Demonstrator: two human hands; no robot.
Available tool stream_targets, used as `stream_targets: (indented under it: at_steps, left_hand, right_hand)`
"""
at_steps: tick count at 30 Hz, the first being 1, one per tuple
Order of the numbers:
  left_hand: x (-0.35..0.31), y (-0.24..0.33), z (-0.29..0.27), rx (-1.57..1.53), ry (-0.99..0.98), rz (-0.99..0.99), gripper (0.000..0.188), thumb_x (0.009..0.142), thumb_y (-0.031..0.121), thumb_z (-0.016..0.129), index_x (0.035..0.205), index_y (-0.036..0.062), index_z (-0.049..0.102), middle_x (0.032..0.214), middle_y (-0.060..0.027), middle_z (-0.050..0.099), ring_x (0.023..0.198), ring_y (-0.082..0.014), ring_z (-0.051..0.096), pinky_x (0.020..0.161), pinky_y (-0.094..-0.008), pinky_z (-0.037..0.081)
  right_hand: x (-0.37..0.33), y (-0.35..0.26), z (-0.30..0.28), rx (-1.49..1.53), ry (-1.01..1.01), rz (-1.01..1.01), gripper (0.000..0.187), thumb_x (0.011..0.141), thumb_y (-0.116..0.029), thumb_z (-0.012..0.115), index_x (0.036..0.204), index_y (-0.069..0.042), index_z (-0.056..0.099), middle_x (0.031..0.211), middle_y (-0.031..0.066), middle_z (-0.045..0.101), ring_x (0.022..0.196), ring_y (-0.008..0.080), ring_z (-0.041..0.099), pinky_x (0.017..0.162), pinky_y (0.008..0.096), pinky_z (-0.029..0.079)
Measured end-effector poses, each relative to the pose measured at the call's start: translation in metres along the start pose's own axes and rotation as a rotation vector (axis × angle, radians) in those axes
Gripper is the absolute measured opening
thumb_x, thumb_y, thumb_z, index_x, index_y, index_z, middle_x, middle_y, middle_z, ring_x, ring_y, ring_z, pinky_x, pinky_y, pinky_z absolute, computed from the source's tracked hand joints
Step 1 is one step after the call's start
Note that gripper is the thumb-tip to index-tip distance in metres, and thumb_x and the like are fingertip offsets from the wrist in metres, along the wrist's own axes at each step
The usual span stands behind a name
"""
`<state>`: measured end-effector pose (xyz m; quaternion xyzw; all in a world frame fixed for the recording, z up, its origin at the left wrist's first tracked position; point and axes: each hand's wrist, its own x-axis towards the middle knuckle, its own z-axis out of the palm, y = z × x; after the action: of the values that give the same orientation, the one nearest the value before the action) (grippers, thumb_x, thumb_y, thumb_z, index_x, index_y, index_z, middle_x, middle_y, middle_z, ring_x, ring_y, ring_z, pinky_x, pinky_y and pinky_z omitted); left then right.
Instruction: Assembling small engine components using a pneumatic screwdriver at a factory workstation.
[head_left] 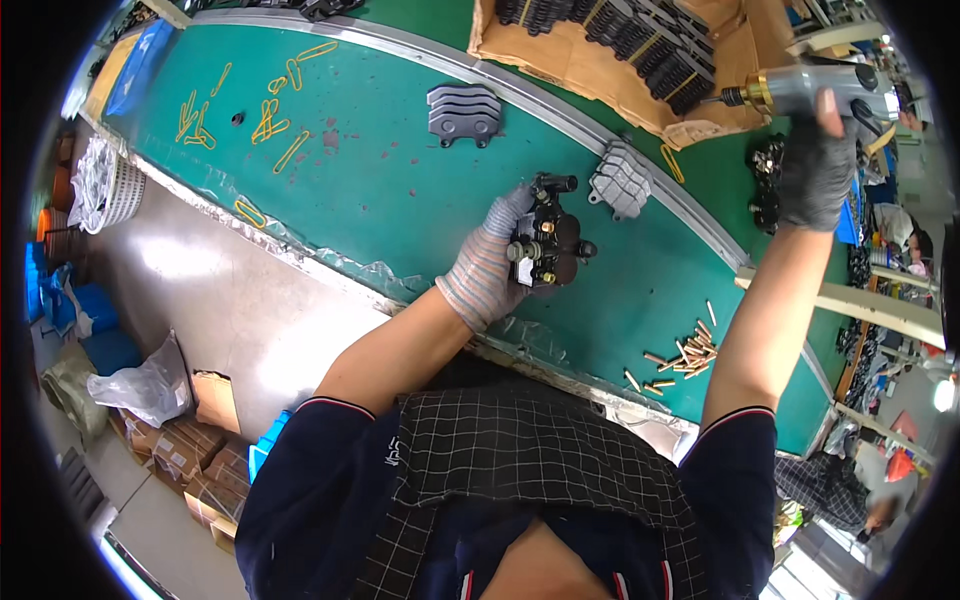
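My left hand (485, 265), in a striped knit glove, grips a black brake caliper (562, 250) above the green bench, near its front edge. Brass-coloured fittings show on the caliper. At the upper right, my raised right hand (815, 175), in a dark glove with a bare fingertip, is closed around a silver power screwdriver (815, 90). The driver has a brass collar, and its bit points left toward a cardboard box. A stack of grey brake pads (620, 180) lies just right of the caliper, and dark brake pads (465, 115) lie farther back.
Several copper-coloured pins (685, 357) lie loose at the bench's right. Yellow rubber bands (268, 122) are scattered at the left. The cardboard box (560, 60) of black pads stands behind a metal rail (395, 42). Black parts (768, 180) sit beside my right wrist.
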<state>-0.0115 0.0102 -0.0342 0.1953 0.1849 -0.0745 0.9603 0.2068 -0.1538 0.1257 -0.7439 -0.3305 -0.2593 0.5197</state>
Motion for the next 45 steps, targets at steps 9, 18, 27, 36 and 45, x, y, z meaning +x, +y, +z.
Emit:
stream_targets:
  at_steps: [9,18,27,36,45]
  left_hand:
    - [-0.013,0.011,0.006,0.002,0.171,-0.088,0.066,0.079,0.070,0.057,0.115,0.0151,0.054,0.092,-0.0055,0.066,0.075,-0.0183,0.067,0.057,-0.0325,0.054]
    - [-0.025,0.001,0.023,0.013,0.077,-0.131,0.068,0.078,0.072,0.056,0.117,0.0169,0.055,0.095,-0.0048,0.064,0.080,-0.0207,0.064,0.061,-0.0353,0.050]
    - [-0.037,-0.011,0.032,0.127,0.118,-0.235,0.069,0.073,0.076,0.057,0.106,0.0154,0.059,0.081,-0.0031,0.064,0.064,-0.0171,0.063,0.042,-0.0294,0.042]
    - [-0.042,-0.016,0.047,0.158,0.155,-0.169,0.069,0.073,0.077,0.057,0.105,0.0153,0.060,0.081,-0.0037,0.064,0.064,-0.0165,0.063,0.042,-0.0289,0.042]
    - [-0.030,-0.018,0.028,0.030,0.132,-0.216,0.071,0.074,0.075,0.059,0.114,0.0168,0.058,0.092,-0.0031,0.067,0.077,-0.0190,0.065,0.064,-0.0408,0.050]
  right_hand:
    - [-0.083,-0.062,0.072,1.106,-0.401,0.517,0.067,0.076,-0.031,0.069,0.129,-0.003,0.040,0.088,0.0190,0.061,0.076,0.0295,0.060,0.071,0.0458,0.049]
    - [-0.118,-0.076,0.068,1.196,-0.264,0.527,0.063,0.076,-0.042,0.063,0.128,-0.012,0.043,0.075,0.0112,0.055,0.060,0.0230,0.052,0.059,0.0412,0.042]
    - [-0.138,-0.073,0.051,1.232,-0.290,0.399,0.052,0.078,-0.040,0.063,0.118,-0.011,0.045,0.076,0.0125,0.057,0.058,0.0225,0.052,0.057,0.0407,0.042]
    - [-0.138,-0.078,0.042,1.247,-0.219,0.417,0.052,0.079,-0.040,0.063,0.116,-0.010,0.045,0.076,0.0124,0.057,0.057,0.0233,0.054,0.055,0.0410,0.042]
    - [-0.112,-0.090,0.034,1.383,-0.274,0.282,0.074,0.080,-0.041,0.064,0.141,-0.013,0.033,0.072,0.0088,0.055,0.053,0.0195,0.052,0.053,0.0362,0.042]
